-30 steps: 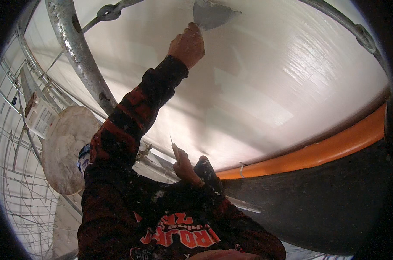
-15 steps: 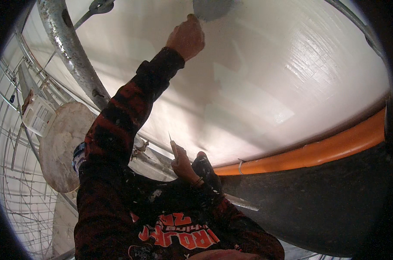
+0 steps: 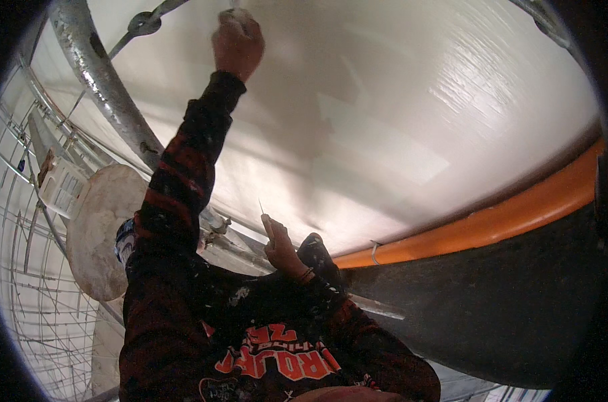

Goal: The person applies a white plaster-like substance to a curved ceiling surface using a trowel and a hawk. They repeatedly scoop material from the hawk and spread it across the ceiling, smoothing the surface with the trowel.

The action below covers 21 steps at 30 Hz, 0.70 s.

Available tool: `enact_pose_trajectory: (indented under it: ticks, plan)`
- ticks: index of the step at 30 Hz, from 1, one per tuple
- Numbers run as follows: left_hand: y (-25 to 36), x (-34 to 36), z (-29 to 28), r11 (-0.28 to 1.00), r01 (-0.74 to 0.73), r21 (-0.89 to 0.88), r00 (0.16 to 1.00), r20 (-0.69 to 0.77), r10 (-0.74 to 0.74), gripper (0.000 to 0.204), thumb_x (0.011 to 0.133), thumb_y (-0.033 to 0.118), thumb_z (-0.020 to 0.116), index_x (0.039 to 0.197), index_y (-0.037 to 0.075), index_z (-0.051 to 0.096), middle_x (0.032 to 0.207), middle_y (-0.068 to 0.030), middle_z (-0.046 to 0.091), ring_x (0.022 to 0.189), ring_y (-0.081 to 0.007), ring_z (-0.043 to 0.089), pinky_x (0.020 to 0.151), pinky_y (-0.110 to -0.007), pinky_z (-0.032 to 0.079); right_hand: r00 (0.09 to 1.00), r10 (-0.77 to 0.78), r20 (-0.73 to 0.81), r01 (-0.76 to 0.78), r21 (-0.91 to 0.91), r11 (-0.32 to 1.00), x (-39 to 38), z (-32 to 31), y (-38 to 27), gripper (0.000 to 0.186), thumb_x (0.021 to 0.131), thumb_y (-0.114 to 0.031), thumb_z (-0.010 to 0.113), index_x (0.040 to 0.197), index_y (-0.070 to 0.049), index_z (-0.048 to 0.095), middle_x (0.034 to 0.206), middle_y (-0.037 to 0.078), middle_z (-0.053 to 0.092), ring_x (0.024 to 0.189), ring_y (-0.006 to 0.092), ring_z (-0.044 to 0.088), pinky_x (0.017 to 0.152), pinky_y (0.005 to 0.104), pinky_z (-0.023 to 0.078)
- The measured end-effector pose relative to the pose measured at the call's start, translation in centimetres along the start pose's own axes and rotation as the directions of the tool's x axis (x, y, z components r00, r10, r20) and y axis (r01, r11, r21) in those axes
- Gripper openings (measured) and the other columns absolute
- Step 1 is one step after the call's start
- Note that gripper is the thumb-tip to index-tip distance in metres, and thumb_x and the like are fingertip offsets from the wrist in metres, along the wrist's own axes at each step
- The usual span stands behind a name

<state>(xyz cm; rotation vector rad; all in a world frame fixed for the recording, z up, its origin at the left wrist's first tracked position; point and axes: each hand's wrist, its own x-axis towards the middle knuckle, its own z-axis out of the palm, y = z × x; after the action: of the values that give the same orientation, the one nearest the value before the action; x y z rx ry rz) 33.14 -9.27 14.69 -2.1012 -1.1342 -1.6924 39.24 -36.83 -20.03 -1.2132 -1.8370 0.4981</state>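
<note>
My left hand [image 3: 237,47] is raised at the top of the view, its fingers curled closed against a large glossy off-white surface [image 3: 377,120]. Something small and pale shows at its fingertips, too blurred and cut off to name. Low in front of my body, my right hand [image 3: 284,251] is closed around a thin, pointed tool [image 3: 262,206], seen almost edge-on. Its tip points up toward the pale surface without a visible touch.
At left run a thick scuffed metal pipe [image 3: 103,80] and a wire grid [image 3: 36,295]. A round stained board [image 3: 106,234] and a white plastic container [image 3: 63,187] are beside them. An orange tube [image 3: 478,231] curves along the surface's lower edge, above a dark panel [image 3: 465,308].
My left hand has moved left and upward along the surface. The grey patch beside it has gone out of view. My right hand with the thin pointed tool has hardly moved.
</note>
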Motion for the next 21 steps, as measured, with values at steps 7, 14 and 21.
enact_pose_trajectory:
  ticks: [7,14,21]
  plan:
    - [4.0,-4.8,2.3,0.993,-0.021,-0.12,0.965,0.256,0.052,0.027,0.089,0.013,0.052,0.108,-0.006,0.044,0.085,-0.0255,0.064,0.075,-0.0414,0.066,0.066,-0.046,0.055,0.996,0.089,0.014,-0.089,0.032,0.996,0.2,-0.3,-1.4,0.077,0.07,0.011,0.048,0.144,-0.004,0.032,0.137,0.023,0.04,0.129,0.039,0.037,0.109,0.0426,0.031]
    - [3.3,-3.4,2.6,0.996,-0.02,-0.086,0.98,0.198,0.037,0.034,0.09,0.015,0.053,0.113,-0.006,0.041,0.084,-0.0282,0.063,0.077,-0.0435,0.065,0.07,-0.049,0.054,0.993,0.113,0.031,-0.114,0.05,0.992,0.2,-0.5,-0.9,0.081,0.068,0.009,0.049,0.145,-0.004,0.03,0.138,0.024,0.039,0.129,0.0405,0.036,0.109,0.0455,0.029]
    - [3.0,-3.3,3.0,0.999,-0.023,-0.037,0.98,0.197,0.03,0.031,0.089,0.015,0.053,0.111,-0.005,0.042,0.084,-0.0269,0.064,0.077,-0.0415,0.065,0.069,-0.049,0.054,0.979,0.19,0.069,-0.196,0.092,0.976,0.4,-0.4,-1.4,0.075,0.07,0.01,0.046,0.143,-0.002,0.033,0.139,0.023,0.04,0.129,0.0391,0.037,0.111,0.0431,0.028]
